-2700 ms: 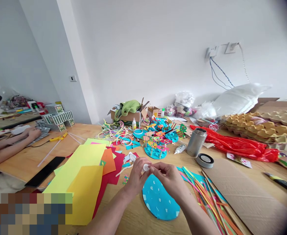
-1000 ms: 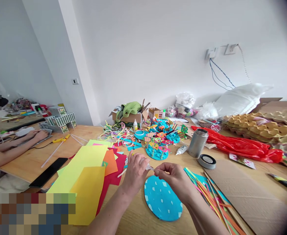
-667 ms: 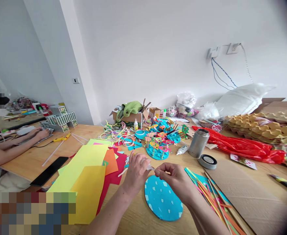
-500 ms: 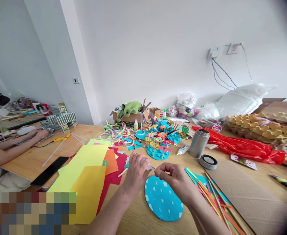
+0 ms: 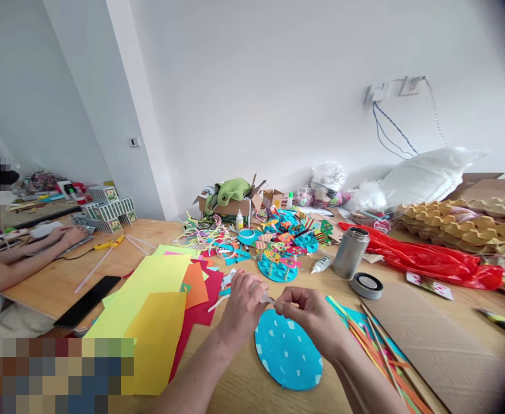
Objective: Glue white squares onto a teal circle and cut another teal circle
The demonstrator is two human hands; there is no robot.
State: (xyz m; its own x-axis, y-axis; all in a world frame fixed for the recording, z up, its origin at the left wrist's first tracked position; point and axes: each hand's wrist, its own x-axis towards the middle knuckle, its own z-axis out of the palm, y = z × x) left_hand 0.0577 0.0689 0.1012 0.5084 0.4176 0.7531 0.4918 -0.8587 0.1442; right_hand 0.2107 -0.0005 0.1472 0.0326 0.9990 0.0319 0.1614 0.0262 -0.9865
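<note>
My left hand (image 5: 244, 302) is wrapped round a small glue bottle (image 5: 265, 297), most of it hidden by the fingers. Its nozzle points right, towards the fingertips of my right hand (image 5: 306, 313). Thumb and forefinger are pinched there at the nozzle's tip; what they hold is too small to make out. Just below both hands lies a blue disc (image 5: 287, 359) with scattered pale patches on its top. Beyond them, a blue round base (image 5: 277, 272) carries several colourful paper fish (image 5: 274, 257) on short supports.
Coloured paper sheets (image 5: 155, 339) lie to the left, beside a black phone (image 5: 87, 301). On the right are paper strips (image 5: 364, 339), a cardboard sheet (image 5: 433, 345), a metal flask (image 5: 351, 253) and its lid (image 5: 366, 285). A co-worker's hands (image 5: 69, 234) rest at far left.
Both hands have shifted very slightly, staying together above the blue disc. The grip on the glue bottle and the pinch at its nozzle look the same.
</note>
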